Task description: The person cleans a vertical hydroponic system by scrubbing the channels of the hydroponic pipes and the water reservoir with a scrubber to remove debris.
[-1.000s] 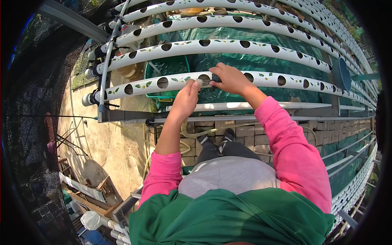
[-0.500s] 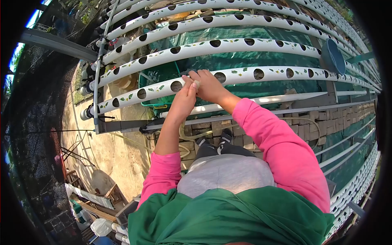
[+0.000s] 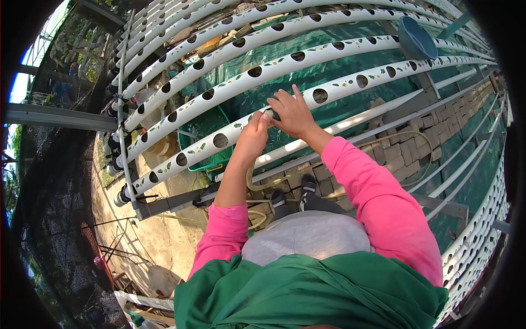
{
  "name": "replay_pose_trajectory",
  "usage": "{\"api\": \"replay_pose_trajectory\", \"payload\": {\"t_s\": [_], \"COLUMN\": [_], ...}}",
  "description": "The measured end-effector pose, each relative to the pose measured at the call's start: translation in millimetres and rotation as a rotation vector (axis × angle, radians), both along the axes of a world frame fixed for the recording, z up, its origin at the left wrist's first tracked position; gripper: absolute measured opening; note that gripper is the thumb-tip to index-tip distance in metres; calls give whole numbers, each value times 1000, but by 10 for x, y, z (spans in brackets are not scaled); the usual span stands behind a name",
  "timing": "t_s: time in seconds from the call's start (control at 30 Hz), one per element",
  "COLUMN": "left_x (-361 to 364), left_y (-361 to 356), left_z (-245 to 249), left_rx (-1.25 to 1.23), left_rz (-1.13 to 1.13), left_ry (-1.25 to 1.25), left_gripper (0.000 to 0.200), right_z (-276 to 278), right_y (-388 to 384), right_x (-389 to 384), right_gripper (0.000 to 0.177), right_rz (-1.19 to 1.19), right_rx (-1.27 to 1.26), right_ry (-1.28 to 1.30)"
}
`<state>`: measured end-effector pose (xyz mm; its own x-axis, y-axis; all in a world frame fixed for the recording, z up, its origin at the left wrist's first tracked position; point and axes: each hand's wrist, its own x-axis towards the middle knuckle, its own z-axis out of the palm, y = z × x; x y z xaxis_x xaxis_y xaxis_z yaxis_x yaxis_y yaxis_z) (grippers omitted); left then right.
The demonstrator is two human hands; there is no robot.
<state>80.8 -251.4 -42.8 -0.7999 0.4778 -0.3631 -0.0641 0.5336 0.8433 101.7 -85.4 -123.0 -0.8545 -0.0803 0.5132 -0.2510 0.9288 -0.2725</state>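
Note:
Both of my hands meet over the nearest white pipe (image 3: 341,90), which has round holes and small leaf patterns along its top. My left hand (image 3: 251,136) is closed, its thumb and fingertips pinching something small and pale. Against it, my right hand (image 3: 296,116) has its thumb side curled round a small dark piece (image 3: 275,114), while at least one finger sticks up. I cannot tell what the small things between the fingers are, since the hands largely hide them. One pipe hole shows just left of my hands, another to the right.
More holed white pipes (image 3: 268,69) run in parallel rows beyond. A blue bowl (image 3: 417,39) rests on the pipes at the upper right. A green tub (image 3: 211,127) lies beneath the pipes at left. A hose (image 3: 431,147) loops over the brick paving (image 3: 402,156) near my feet.
The view has turned and shifted, so the pipes slant more. Fingers of my right hand have lifted and spread from their earlier curl, while both hands stay together over the pipe.

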Motion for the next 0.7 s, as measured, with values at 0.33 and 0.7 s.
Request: {"api": "replay_pose_trajectory", "payload": {"t_s": [0.33,0.7], "left_x": [-125,-193], "left_y": [-73,508], "left_z": [130,72], "left_rx": [48,43], "left_rz": [-79,-279], "left_ry": [-115,-78], "left_gripper": [37,41], "right_z": [-123,-224], "right_y": [520,-216], "right_x": [405,109], "right_gripper": [23,42], "right_rz": [-375,-588], "right_rx": [43,-2347], "right_ry": [213,423]}}
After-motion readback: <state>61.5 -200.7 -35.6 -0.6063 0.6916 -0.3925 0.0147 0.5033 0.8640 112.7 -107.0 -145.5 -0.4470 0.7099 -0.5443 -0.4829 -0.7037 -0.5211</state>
